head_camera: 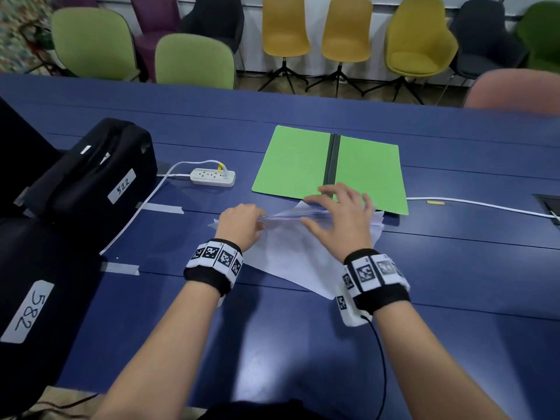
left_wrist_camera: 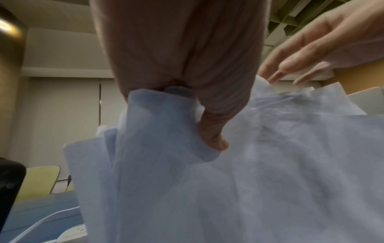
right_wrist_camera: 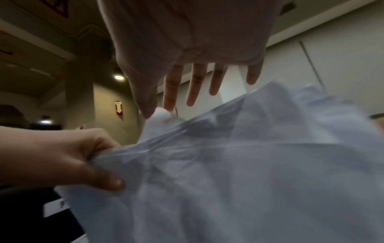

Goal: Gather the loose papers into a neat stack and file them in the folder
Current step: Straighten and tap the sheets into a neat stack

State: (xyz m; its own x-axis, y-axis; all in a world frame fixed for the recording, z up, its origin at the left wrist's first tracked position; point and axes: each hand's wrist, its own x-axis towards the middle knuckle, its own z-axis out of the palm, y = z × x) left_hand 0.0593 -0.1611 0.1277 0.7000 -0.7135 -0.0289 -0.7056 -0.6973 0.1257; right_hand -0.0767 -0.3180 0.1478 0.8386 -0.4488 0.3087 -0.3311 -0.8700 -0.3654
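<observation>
The left hand (head_camera: 241, 224) pinches the left edge of the white paper sheets (head_camera: 291, 256), too overlapped to count, lying just before the one open green folder (head_camera: 295, 165), while the right hand (head_camera: 339, 213) hovers with fingers spread; thin and floppy, they likely want gripping at both edges.

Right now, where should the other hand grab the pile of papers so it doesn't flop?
Probably the right-hand edge of the papers, opposite the left hand that already grips their left edge. The sheets are fanned out and sagging toward the table, so the right hand, open above them, could come in from the right, thumb on top and fingers underneath, to pinch them together.
</observation>
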